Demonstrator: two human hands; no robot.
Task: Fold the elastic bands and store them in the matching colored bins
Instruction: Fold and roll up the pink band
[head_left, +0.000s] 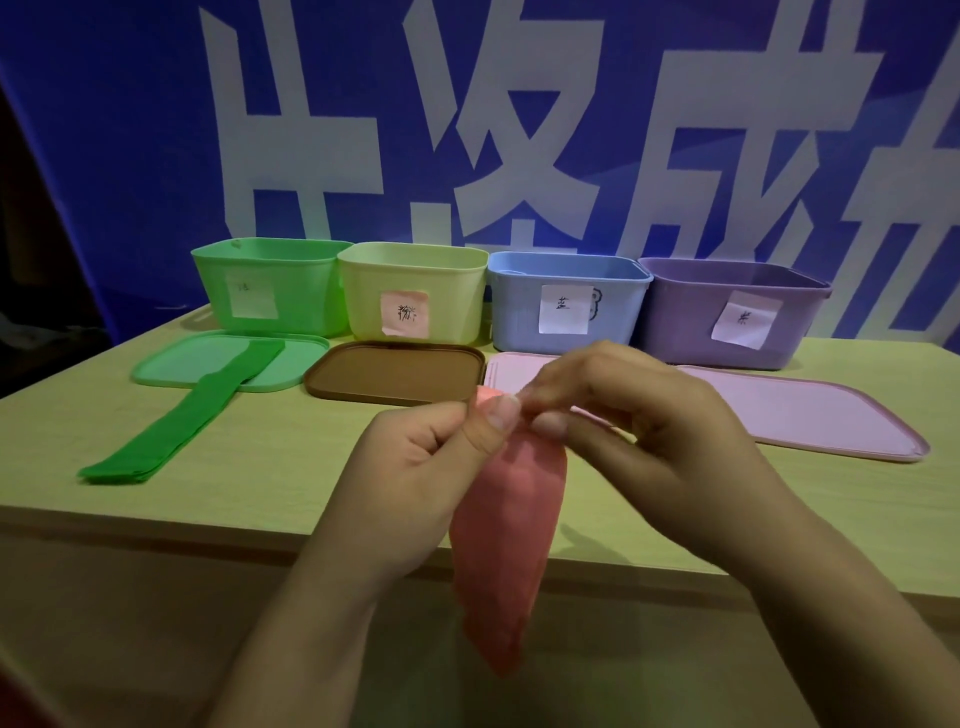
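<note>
Pink band (506, 535): top edge pinched by fingers of left hand (415, 467) and right hand (639, 426), remainder hung over bench (260, 493) edge. Green band (171, 431): laid flat, one end upon green lid (228, 364).

This looks like a staged demonstration room rather than a home: a large blue banner (156, 130) with big white characters fills the wall behind a plain light wooden desk (130, 499), where four hand-labelled coloured bins (415, 296) stand in a tidy row.
</note>
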